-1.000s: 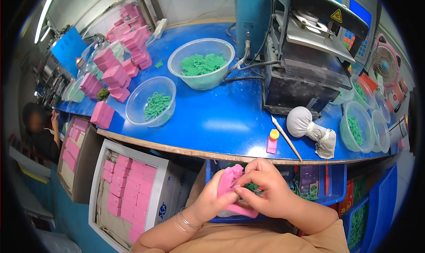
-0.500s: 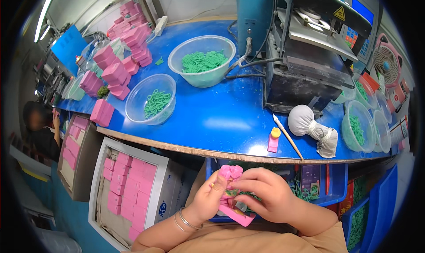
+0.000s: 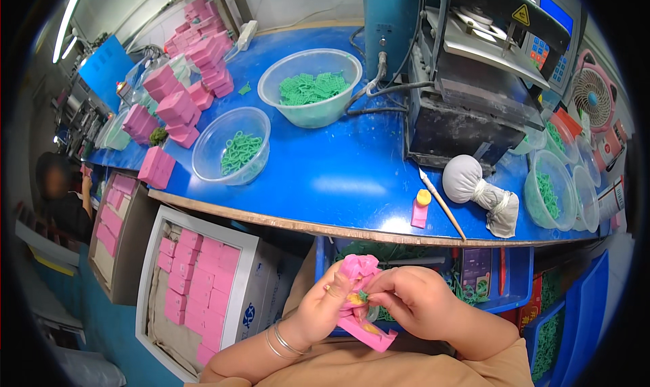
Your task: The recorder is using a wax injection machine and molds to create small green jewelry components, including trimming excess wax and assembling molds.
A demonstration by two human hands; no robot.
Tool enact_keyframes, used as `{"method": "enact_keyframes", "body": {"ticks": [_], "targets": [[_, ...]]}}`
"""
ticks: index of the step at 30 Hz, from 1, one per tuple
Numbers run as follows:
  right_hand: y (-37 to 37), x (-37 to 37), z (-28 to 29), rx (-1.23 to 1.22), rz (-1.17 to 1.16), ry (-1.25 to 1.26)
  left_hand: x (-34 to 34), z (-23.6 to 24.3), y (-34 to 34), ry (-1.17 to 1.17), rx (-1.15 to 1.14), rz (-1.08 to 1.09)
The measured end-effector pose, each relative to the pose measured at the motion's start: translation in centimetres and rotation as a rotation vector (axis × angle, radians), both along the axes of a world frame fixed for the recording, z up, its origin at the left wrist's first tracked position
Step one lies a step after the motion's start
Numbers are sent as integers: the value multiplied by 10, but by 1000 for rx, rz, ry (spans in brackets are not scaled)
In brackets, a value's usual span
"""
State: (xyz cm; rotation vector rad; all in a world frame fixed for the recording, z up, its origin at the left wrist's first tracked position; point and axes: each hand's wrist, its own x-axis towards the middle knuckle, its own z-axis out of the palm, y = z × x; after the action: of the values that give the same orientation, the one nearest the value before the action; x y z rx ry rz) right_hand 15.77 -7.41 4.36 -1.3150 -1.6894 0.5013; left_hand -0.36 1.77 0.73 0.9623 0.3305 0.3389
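Note:
My left hand (image 3: 323, 302) grips a pink flexible mould (image 3: 365, 329) low in front of me. The mould is folded open, showing yellowish patches inside. At its middle, the thumb and index of my right hand (image 3: 413, 299) pinch a small green piece (image 3: 362, 296); whether it has come free of the mould I cannot tell. Just beneath both hands is a blue tray (image 3: 514, 298) with loose green pieces, a phone (image 3: 476, 265) and a red stick-like thing (image 3: 502, 268).
Pink blocks stand in stacks (image 3: 177, 113) and lie in boxes (image 3: 238, 255). On the blue bench (image 3: 325, 208) are bowls (image 3: 229, 164) of green pieces, a press (image 3: 460, 130), a brush (image 3: 443, 204), a cloth pouch (image 3: 464, 180) and a fan (image 3: 589, 96). A co-worker (image 3: 64, 204) is at far left.
The pink mould has been folded further open, exposing the green piece inside. The fingers of my right hand lifted slightly away, then closed in a pinch on that piece.

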Motion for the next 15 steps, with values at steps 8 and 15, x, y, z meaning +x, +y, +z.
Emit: {"method": "enact_keyframes", "body": {"ticks": [8,15], "targets": [[-3,11,8,-6,-17,-205,1,8,0,-65,-3,-22],[-9,6,9,89,30,-440,3,17,-2,137,447,77]]}}
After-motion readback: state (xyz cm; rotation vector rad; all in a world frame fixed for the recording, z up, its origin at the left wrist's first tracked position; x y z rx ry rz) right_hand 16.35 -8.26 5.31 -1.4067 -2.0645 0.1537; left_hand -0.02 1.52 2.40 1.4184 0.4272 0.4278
